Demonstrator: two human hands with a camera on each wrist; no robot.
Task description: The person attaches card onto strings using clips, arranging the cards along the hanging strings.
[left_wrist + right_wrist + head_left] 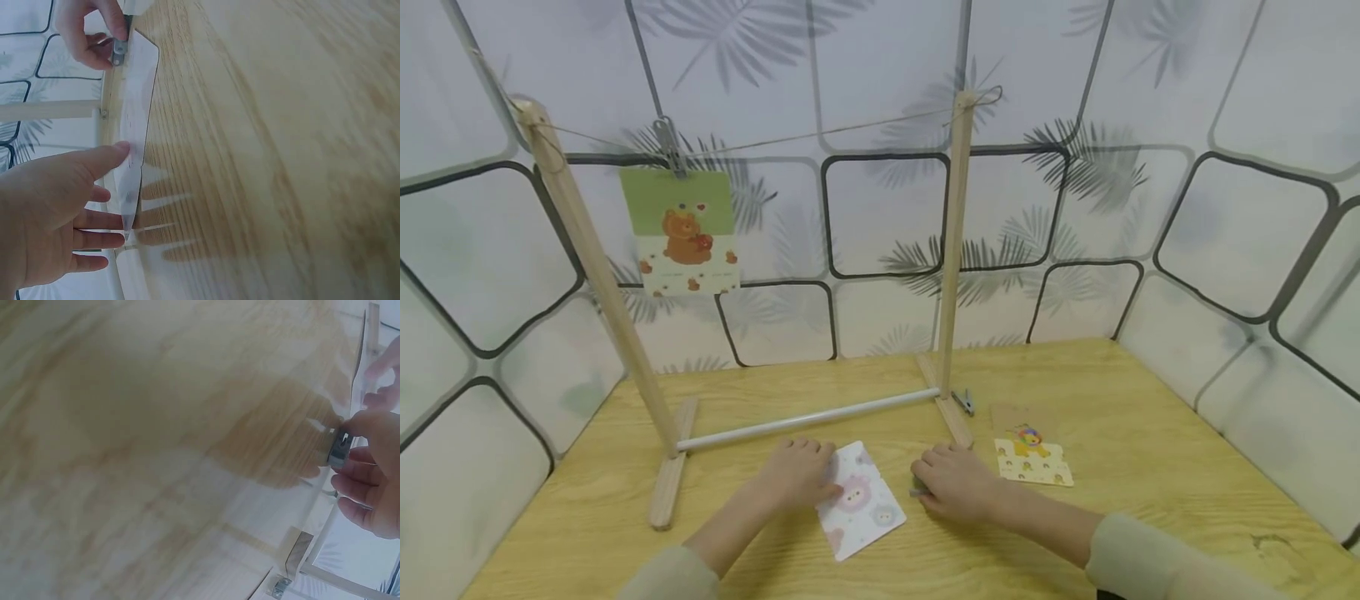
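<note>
The pink card (pixel 867 523) lies on the table (pixel 1120 433) in front of the rack (pixel 953 250). The left hand (pixel 796 475) has its fingers spread, and its thumb touches the pink card. The right hand (pixel 957 485), also in front of the rack, pinches a gray clip (pixel 339 449). A bear card (pixel 683 258) hangs from the rack's string (pixel 818 134). A yellow card (pixel 1033 468) and a small clip (pixel 965 403) lie to the right of the rack.

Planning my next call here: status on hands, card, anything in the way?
Left hand holding card, thumb over its printed face. Right hand pinching metal clip, apart from card. Nothing seen between card and right hand.
</note>
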